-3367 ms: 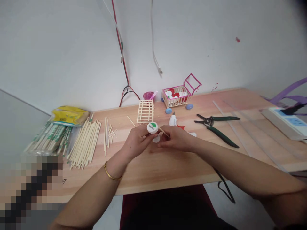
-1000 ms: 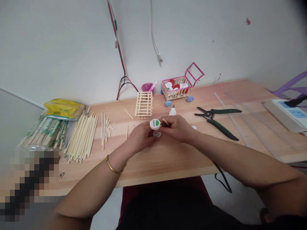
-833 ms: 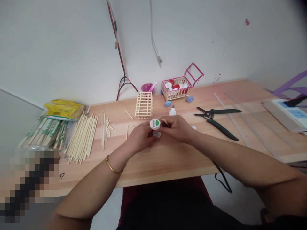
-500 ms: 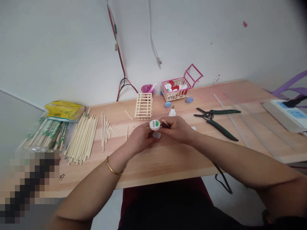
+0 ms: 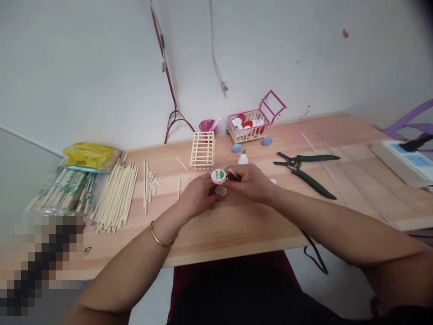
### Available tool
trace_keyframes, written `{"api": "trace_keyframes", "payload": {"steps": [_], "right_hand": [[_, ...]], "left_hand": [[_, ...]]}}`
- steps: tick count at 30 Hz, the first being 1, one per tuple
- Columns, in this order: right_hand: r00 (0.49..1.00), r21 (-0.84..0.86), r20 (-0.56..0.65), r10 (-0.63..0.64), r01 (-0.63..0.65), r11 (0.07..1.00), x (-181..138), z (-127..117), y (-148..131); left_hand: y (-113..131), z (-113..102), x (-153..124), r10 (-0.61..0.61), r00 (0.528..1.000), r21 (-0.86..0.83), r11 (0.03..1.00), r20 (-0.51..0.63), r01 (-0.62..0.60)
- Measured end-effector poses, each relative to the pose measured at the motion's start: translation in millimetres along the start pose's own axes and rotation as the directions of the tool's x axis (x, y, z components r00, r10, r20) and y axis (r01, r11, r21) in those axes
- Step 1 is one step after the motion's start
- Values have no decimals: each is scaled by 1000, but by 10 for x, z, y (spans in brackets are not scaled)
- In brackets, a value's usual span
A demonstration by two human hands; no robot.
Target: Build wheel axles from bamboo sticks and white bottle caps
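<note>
Attention is drawn to a white cap [image 5: 218, 176] with a green mark, which is held just in front of the stick cage [image 5: 203, 150], a little to its right and lifted above the table [image 5: 237, 225]. The left hand [image 5: 196, 198] is closed on the white cap from below, so that the printed face is turned upward and can be seen. The right hand [image 5: 252, 183] is pinched together on a short stick [image 5: 232, 173], and the end of it is brought close to the rim of the cap; whether the two touch cannot be told. It seems the cap is kept raised so that both hands can meet it from two sides. A second pale cap [image 5: 221, 191] is seen just under the first one, between the hands. A glue bottle [image 5: 242, 158] is stood to the right of the stick cage, near the right hand, probably for easy reach. Further right of the cage green pliers [image 5: 306, 171] are laid flat with handles apart. Behind the cage, toward the wall, a pink cup [image 5: 208, 124] and a pink cart [image 5: 252, 126] filled with caps are set aside. Well to the left of the cage loose sticks [image 5: 117, 196] are spread in a row, apparently as stock.
</note>
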State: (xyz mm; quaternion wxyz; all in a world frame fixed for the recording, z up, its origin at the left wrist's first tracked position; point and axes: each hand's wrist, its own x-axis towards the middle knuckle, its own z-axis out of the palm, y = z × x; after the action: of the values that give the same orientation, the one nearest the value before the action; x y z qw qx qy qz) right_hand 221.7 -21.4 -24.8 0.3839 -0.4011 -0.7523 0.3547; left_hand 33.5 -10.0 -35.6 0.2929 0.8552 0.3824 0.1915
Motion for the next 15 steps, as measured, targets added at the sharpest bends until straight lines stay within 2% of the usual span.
{"api": "trace_keyframes", "payload": {"steps": [15], "right_hand": [[1000, 9, 3, -13, 13, 1000, -4, -2, -9]], "left_hand": [[-3, 6, 1, 10, 1000, 12, 1000, -21, -10]]}}
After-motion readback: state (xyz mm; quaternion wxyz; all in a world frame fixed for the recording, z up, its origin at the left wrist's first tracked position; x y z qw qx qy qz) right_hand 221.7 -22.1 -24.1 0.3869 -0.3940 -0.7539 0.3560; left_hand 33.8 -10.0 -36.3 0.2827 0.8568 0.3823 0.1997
